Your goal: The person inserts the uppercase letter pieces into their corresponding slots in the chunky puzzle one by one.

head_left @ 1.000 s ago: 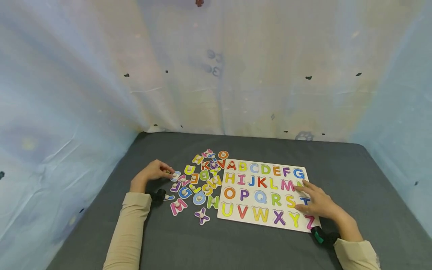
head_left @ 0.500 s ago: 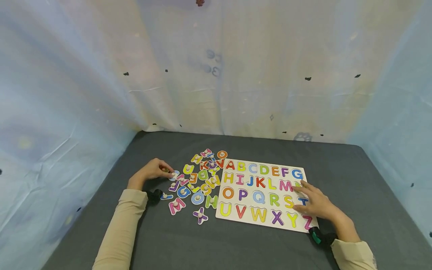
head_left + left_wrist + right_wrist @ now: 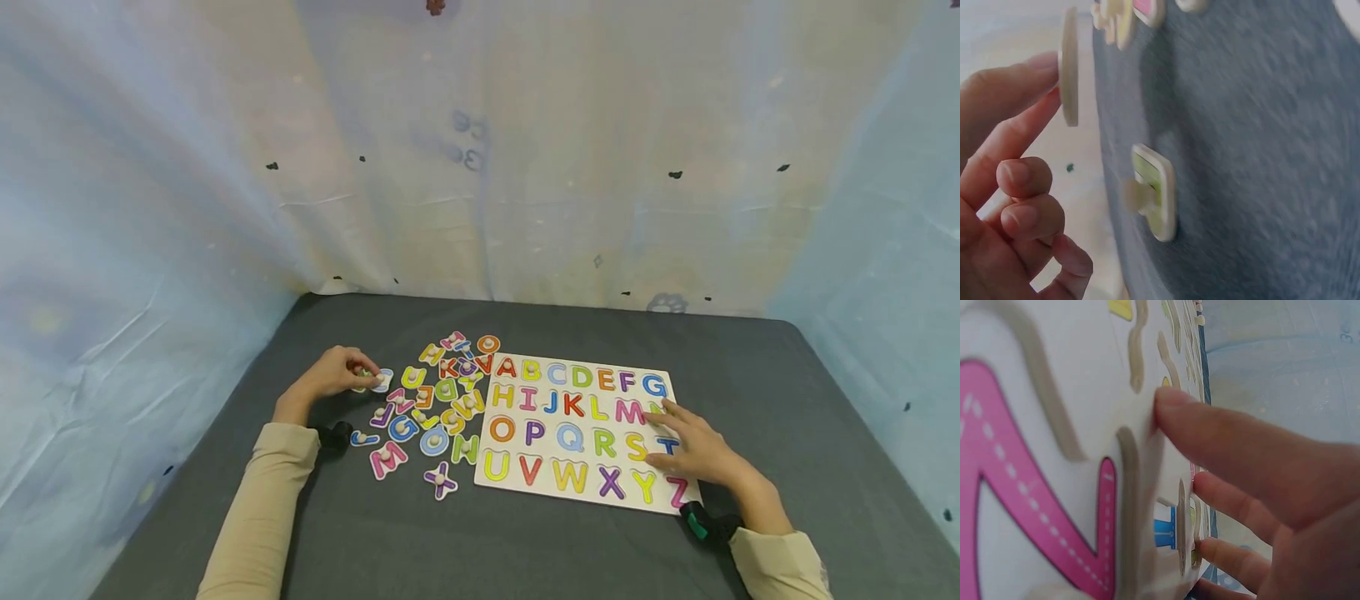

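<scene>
My left hand point(image 3: 333, 373) pinches a pale blue letter piece point(image 3: 383, 381) between thumb and finger, at the left of the loose pieces. In the left wrist view that piece point(image 3: 1069, 67) appears edge-on, held off the grey cloth, near a green knobbed piece point(image 3: 1161, 194) lying there. My right hand point(image 3: 705, 450) rests on the right part of the white alphabet board point(image 3: 577, 496) with fingers spread, around the S and T. The right wrist view has its thumb against the board's surface, near the pink Z point(image 3: 1035, 494).
Loose letters lie left of the board, among them a pink M point(image 3: 387, 459), a purple X point(image 3: 440, 481) and a green N point(image 3: 465, 449); some overlap. A knobbed A point(image 3: 506, 367) and B point(image 3: 531, 371) sit in the top row. Printed curtains stand behind the table.
My left hand has lifted the pale blue piece slightly and moved it a little away from neighbouring letters. The right hand stays in place on the board. The head view has shifted slightly.
</scene>
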Demonstrator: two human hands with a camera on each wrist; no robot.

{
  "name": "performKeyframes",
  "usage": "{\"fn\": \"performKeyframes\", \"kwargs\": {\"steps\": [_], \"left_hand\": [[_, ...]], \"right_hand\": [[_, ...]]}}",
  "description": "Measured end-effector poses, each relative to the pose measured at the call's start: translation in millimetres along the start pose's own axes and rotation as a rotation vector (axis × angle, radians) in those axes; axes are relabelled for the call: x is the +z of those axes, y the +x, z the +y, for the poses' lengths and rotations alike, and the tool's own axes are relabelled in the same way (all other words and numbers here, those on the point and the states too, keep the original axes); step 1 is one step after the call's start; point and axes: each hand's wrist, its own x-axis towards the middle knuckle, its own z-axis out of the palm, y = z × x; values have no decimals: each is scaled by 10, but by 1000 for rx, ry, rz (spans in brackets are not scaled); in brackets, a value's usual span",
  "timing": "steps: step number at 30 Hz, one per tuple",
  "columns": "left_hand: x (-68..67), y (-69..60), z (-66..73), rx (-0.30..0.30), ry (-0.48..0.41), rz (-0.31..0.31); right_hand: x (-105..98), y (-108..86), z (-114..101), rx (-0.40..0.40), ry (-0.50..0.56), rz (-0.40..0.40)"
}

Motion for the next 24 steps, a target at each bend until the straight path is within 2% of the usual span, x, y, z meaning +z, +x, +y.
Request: {"fn": "performKeyframes", "kwargs": {"steps": [6, 17, 24], "left_hand": [[14, -5, 165, 10, -31, 62], [99, 3, 521, 50, -54, 94], [229, 66, 705, 122, -86, 109]], "right_hand": [[1, 3, 1, 0, -4, 5], [3, 18, -17, 2, -13, 3], [-5, -6, -24, -15, -4, 17]]}}
